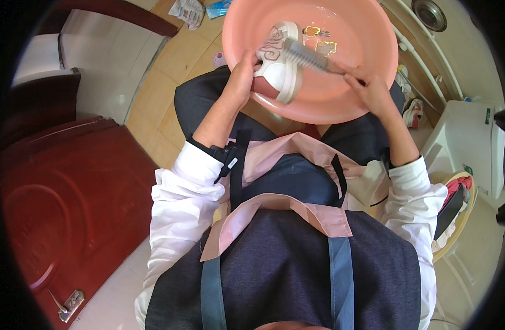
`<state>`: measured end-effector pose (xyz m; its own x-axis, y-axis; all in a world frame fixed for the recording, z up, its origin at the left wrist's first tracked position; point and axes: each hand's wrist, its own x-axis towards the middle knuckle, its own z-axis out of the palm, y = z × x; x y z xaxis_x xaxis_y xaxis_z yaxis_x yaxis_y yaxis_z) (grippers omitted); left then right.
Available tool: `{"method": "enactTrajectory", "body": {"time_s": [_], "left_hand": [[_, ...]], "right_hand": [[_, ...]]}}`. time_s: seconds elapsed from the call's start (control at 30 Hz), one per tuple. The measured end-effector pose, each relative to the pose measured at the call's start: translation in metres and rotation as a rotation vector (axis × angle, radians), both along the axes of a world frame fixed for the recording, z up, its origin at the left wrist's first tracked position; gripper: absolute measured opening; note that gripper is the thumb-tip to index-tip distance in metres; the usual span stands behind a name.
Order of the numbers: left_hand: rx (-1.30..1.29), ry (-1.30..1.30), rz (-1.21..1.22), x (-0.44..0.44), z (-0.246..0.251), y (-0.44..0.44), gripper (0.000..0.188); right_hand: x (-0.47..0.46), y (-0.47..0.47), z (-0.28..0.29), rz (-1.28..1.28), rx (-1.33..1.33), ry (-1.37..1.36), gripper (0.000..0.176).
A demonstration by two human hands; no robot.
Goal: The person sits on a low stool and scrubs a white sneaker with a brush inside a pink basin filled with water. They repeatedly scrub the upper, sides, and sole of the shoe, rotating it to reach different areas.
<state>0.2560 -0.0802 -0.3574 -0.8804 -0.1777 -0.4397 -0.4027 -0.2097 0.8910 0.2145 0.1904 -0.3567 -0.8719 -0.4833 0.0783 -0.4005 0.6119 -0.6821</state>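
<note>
Over the near left part of a pink plastic basin (374, 37), my left hand (243, 76) grips a white sneaker (280, 74) at its opening. The shoe lies tilted, its pale sole edge toward the right and its pinkish laces toward the left. My right hand (370, 88) holds the handle end of a scrubbing brush (308, 56). The brush reaches left, and its blurred bristle end is against the sneaker's side near the sole. Yellow-outlined printed figures (326, 48) show on the basin's bottom.
A dark red door (83, 181) with a metal handle stands left. White pipes (421, 62) run along the right wall. At right are a red-and-white shoe (413, 113), a white appliance or cabinet (463, 140) and a yellow basket (458, 235) of cloths. A plastic packet (187, 12) lies beyond the basin's left side.
</note>
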Motion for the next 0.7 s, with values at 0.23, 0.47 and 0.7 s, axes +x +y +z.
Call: {"method": "enactTrajectory", "body": {"time_s": [0.23, 0.47, 0.7], "left_hand": [[0.135, 0.020, -0.107, -0.006, -0.014, -0.008, 0.081], [0.137, 0.034, -0.102, -0.006, -0.019, -0.009, 0.082], [0.156, -0.026, -0.135, -0.008, -0.023, -0.013, 0.083]], "right_hand": [[-0.009, -0.015, 0.008, 0.017, 0.143, 0.093, 0.031], [-0.005, -0.019, -0.001, 0.140, 0.040, 0.131, 0.031], [-0.039, 0.008, -0.008, -0.276, 0.592, 0.157, 0.028]]}}
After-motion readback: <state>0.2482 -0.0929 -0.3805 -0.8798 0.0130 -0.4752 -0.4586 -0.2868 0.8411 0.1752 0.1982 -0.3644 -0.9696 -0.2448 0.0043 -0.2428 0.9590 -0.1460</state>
